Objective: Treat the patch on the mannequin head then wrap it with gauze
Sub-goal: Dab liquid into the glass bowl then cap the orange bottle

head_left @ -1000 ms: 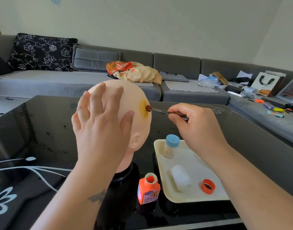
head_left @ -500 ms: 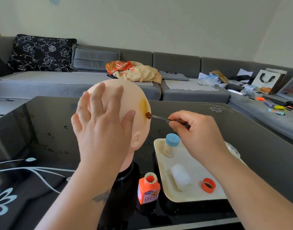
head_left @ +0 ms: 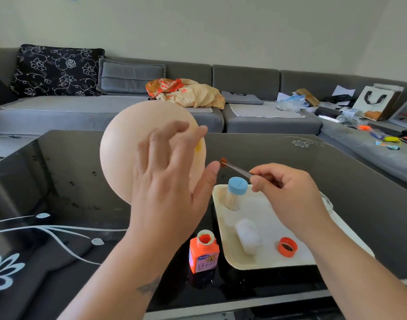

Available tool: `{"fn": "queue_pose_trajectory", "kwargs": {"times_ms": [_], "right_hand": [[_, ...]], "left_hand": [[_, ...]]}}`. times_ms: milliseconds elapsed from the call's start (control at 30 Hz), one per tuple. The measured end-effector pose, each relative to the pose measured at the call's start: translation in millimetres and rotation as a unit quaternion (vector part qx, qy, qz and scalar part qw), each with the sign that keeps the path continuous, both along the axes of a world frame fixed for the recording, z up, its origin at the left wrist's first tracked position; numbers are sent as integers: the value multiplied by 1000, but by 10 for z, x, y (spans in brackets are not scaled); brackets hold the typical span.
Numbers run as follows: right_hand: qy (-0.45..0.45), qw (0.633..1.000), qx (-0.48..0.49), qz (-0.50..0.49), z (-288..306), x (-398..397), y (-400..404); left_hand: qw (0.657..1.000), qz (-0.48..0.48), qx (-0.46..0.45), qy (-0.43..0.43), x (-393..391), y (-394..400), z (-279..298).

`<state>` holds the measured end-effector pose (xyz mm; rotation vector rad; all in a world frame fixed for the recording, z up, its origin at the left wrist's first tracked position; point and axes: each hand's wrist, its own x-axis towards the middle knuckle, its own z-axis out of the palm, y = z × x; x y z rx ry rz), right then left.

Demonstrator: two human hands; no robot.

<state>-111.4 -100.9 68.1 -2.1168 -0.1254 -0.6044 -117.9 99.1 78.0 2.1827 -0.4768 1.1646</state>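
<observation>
On the black glass counter (head_left: 336,172), the mannequin head (head_left: 137,139) stands near the middle, bald crown turned toward the camera. Left hand (head_left: 172,179) is spread in front of it, fingers straight and fanned, blurred, so contact with the head cannot be told from this angle. Peeking out past those fingers is the yellow patch (head_left: 198,146) on the head's right flank.

Over to the right hand (head_left: 287,192): fingers and thumb pinch a pair of thin metal tweezers (head_left: 238,168), and the tweezer tips clamp a small reddish-brown swab (head_left: 223,162). That swab hangs just off the head, close to the left thumb, below the patch and apart from it.

Down below sits a cream tray (head_left: 255,262). Inside it: a bundle of cotton swabs with a blue cap (head_left: 237,185) upright at the far corner, a white gauze roll (head_left: 247,234) lying in the middle, and an orange bottle cap (head_left: 287,247) open side up beside it. Just left of the tray, on the counter itself, stands an orange bottle (head_left: 203,252), uncapped, mouth open.

Behind it all runs a grey sofa (head_left: 267,116) with a crumpled orange-and-yellow bag (head_left: 186,92) on the seat.
</observation>
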Motion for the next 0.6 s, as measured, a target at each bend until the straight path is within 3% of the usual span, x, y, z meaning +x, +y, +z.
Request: {"fn": "queue_pose_trajectory", "kwargs": {"times_ms": [100, 267, 467, 600], "right_hand": [[1, 1000, 10, -2, -59, -53, -91], [3, 1000, 12, -27, -201, -114, -236], [3, 999, 12, -45, -334, -140, -340], [-12, 999, 1, -48, -402, -144, -375]], "left_hand": [[998, -40, 25, 43, -26, -69, -130], [976, -50, 85, 193, -27, -105, -442], [914, -50, 124, 383, 27, -46, -771], [884, -47, 139, 444, 48, -39, -906]]}}
